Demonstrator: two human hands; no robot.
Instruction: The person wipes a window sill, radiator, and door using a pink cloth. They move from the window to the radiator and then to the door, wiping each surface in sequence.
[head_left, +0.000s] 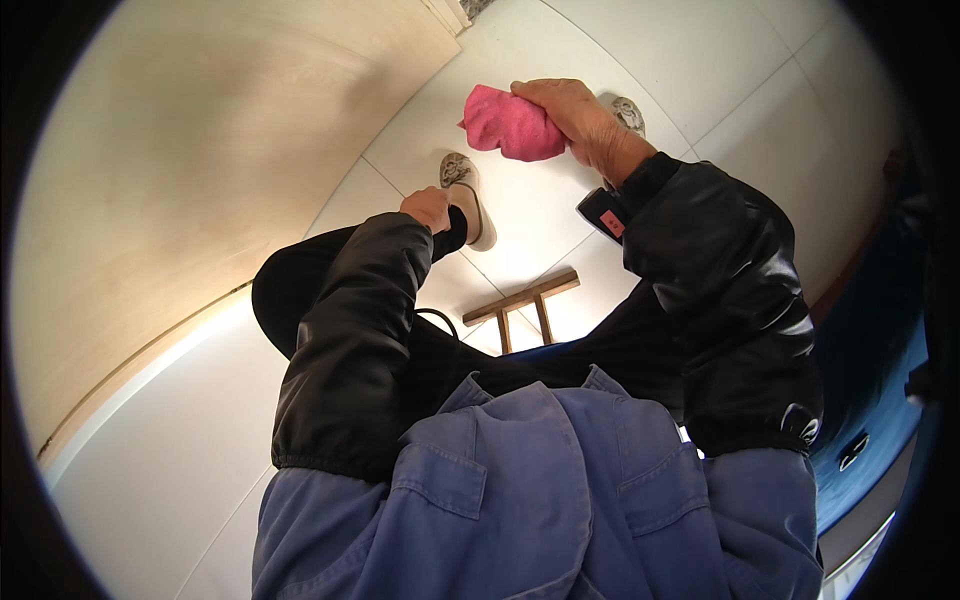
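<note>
My right hand (571, 112) grips a crumpled pink cloth (514, 124), holding it out over the floor with the thumb on top. From the picture's left side my left hand (428, 208) reaches over my bent leg, its fingers curled in. Nothing shows in that hand, and its underside is hidden. It appears just above my left ankle, beside a pale patterned shoe (472, 199); whether it touches the leg I cannot tell. My other shoe (628, 114) is partly behind my right wrist. Black sleeve covers (360, 300) wrap both forearms.
A pale wooden panel (187, 150) rises along the left. Light tiles (757, 97) make up the floor. Between my legs shows a wooden frame (521, 298), perhaps of a stool. A black object with a pink label (612, 223) is by my right sleeve. Something blue (870, 450) stands at the right.
</note>
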